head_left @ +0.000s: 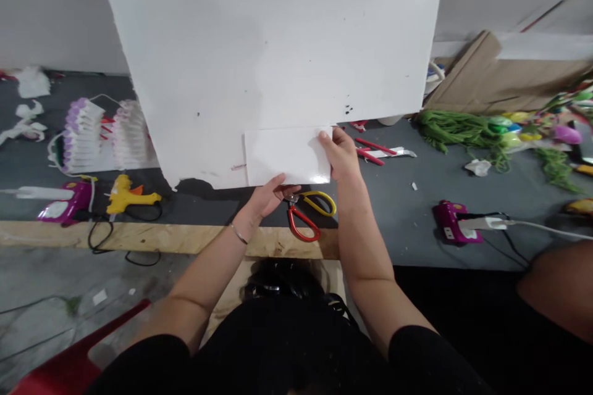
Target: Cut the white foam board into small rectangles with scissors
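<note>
A glossy white rectangular panel [287, 154] lies against the lower edge of a large white board [278, 43]. My left hand [269, 195] grips the panel's bottom edge, thumb on the front and fingers behind. At the upper right corner my right hand [340, 151] pinches the same panel, its thumb flat on the face. Whether the hands also grip the board behind cannot be made out. Just below the panel lie scissors [303, 216] with one red and one yellow handle loop, their blades mostly hidden by the left hand and panel.
On the left are a yellow glue gun [132, 195], a purple power socket [69, 203] and lilac-tipped white pieces [86, 136]. Red-handled pliers [370, 151], green strands [456, 129], cardboard [472, 80] and another purple socket [451, 222] are on the right. A person's bare limb [556, 284] shows lower right.
</note>
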A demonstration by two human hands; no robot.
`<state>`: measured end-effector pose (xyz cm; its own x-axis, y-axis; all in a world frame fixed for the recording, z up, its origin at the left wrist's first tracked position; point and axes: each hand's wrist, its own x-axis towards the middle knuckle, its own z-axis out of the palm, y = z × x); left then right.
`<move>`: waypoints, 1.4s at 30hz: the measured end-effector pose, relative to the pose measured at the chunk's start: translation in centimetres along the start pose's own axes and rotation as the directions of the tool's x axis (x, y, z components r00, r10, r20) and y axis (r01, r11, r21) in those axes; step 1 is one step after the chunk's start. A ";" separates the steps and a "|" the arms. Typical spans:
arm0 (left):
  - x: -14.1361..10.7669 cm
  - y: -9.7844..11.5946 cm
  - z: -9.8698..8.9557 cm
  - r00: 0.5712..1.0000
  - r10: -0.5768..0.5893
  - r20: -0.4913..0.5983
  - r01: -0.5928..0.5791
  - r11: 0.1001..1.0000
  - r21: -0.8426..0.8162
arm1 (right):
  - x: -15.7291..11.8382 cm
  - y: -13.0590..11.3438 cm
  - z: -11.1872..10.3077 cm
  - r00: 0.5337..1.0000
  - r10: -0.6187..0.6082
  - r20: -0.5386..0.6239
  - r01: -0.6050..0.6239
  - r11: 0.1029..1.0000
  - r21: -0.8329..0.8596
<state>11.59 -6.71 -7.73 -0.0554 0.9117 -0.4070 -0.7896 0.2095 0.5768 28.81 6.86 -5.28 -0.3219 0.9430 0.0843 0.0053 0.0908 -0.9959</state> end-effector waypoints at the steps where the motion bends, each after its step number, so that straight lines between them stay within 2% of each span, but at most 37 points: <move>1: 0.0 0.1 0.1 1.000 0.009 -0.024 -0.009 1.000 -0.001 | -0.2 -0.3 0.2 0.999 0.003 -0.037 -0.002 0.999 0.034; 3: 0.0 0.2 0.2 0.999 0.020 -0.047 -0.020 1.000 -0.001 | -0.7 -0.9 0.4 0.998 0.011 -0.056 -0.005 0.994 0.108; 5: 0.0 0.3 0.2 0.998 0.032 -0.053 -0.032 0.999 -0.001 | -1.0 -1.4 0.4 1.000 0.020 -0.001 -0.019 0.989 0.147; 12: -0.1 0.2 0.1 0.998 0.064 -0.019 -0.063 0.996 0.056 | -1.0 -1.6 0.6 0.999 0.017 -0.047 -0.013 0.996 0.084; 15: -0.1 0.3 0.2 0.998 0.066 -0.024 -0.065 0.996 0.062 | -1.0 -1.7 0.8 0.999 0.015 -0.045 -0.009 0.992 0.125; 21: -0.3 0.7 0.3 0.994 0.043 -0.103 -0.036 0.996 0.077 | -0.9 -1.9 1.1 0.994 0.070 -0.081 -0.051 0.975 0.218; 23: -0.4 1.1 0.2 0.991 0.036 -0.126 -0.024 0.995 0.092 | -0.8 -2.0 1.3 0.996 0.072 -0.050 -0.058 0.969 0.239; 28: -0.8 2.4 -0.2 0.991 0.005 -0.133 0.014 0.990 0.142 | -1.2 -3.1 1.7 0.993 -0.012 0.116 -0.024 0.953 0.301; 32: -1.0 3.2 -0.9 0.990 -0.006 -0.138 0.028 0.987 0.159 | -1.9 -4.4 1.8 0.972 -0.101 0.212 0.042 0.963 0.267; 38: -0.9 3.6 -2.4 0.992 0.040 -0.123 -0.016 0.982 0.188 | -2.5 -5.4 1.8 0.944 -0.242 0.223 0.226 0.969 0.098; 42: -0.7 3.7 -2.5 0.992 0.052 -0.112 -0.028 0.977 0.210 | -2.5 -5.7 1.9 0.925 -0.298 0.234 0.279 0.954 0.110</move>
<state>7.19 -7.51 -7.07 -0.1648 0.8762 -0.4529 -0.6420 0.2533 0.7237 27.81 3.38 0.10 -0.5210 0.7707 0.3669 -0.1894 0.3147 -0.9301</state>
